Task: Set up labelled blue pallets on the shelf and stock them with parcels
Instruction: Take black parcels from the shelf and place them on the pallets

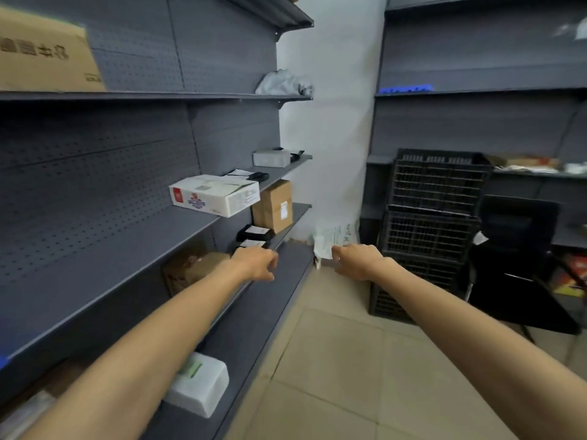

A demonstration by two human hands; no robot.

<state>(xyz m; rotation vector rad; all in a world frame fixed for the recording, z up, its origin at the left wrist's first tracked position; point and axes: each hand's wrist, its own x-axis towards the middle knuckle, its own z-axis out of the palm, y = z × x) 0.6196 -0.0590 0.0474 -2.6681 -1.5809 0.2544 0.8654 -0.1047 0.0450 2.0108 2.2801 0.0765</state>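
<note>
Blue pallet [406, 89] lies flat on a high board of the right-hand shelving, well apart from both hands, while parcels sit along the left shelf [104, 265]: a white carton [216, 193] juts over its board's edge, with a brown box [274, 206] one board below. The left hand [257, 263] reaches out over the lowest board, fingers loosely curled and holding nothing. The right hand [355, 260] stretches toward a white bag [333, 238] propped in the floor corner beside stacked black crates [435, 192], its curled fingers at the bag's edge, though I cannot tell whether they pinch it.
</note>
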